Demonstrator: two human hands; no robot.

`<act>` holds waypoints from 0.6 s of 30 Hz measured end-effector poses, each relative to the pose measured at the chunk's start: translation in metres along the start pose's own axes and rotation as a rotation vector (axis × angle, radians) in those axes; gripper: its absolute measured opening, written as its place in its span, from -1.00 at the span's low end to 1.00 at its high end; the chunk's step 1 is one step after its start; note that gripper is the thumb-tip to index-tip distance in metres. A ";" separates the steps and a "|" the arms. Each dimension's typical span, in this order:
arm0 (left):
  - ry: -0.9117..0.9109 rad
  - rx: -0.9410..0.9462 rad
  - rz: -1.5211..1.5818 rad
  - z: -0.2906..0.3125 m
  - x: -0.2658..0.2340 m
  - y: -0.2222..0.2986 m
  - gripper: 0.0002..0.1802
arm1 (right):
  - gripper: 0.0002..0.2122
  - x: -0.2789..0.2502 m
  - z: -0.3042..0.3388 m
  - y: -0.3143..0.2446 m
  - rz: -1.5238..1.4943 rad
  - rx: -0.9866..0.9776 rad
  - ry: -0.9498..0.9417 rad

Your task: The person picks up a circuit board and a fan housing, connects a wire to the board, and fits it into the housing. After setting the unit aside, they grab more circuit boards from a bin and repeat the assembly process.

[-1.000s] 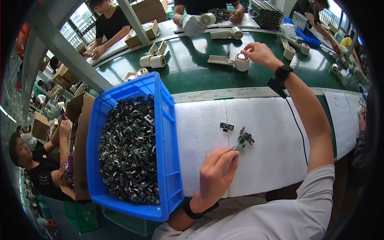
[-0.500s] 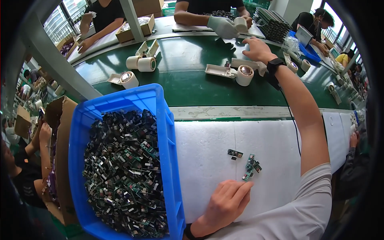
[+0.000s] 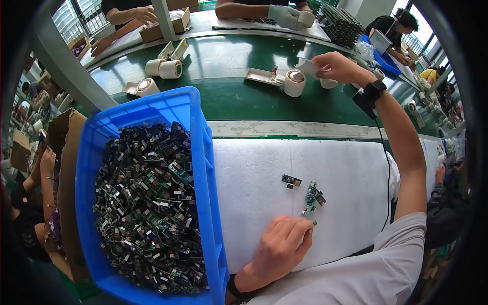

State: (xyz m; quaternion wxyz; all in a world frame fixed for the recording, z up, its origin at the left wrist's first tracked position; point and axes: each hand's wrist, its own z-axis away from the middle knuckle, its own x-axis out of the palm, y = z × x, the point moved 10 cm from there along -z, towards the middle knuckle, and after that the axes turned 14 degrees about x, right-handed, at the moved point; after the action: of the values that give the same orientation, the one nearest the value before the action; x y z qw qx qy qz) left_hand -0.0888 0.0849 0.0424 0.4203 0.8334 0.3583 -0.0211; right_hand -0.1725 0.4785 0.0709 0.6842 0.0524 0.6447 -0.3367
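- Toward the frame's upper right, my right fingers [image 3: 326, 60] grip a white casing piece [image 3: 308, 67].
- Lower centre, my left fingers [image 3: 299, 230] pinch a mostly hidden green board [image 3: 315, 223].

Slanting grey post [image 3: 72, 67], bright window [image 3: 67, 23], pale pillar [image 3: 368, 16], green worktop [image 3: 223, 104]

white housing part [image 3: 308, 67], tilted, held in right fingers [image 3: 324, 60] over green table [image 3: 234, 104], green circuit board [image 3: 315, 223], mostly hidden by left fingers [image 3: 299, 230], probably pinched, at white sheet [image 3: 351, 178]
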 end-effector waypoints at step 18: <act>-0.020 -0.007 -0.038 0.004 0.009 -0.001 -0.61 | -0.75 0.067 0.371 -0.122 0.336 -0.382 0.363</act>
State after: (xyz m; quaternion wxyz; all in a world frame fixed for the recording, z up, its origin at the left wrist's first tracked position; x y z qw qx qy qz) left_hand -0.0818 0.0873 0.0363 0.4264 0.8246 0.3699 -0.0363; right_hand 0.0729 0.1705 0.1140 0.6017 0.0880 0.7901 -0.0768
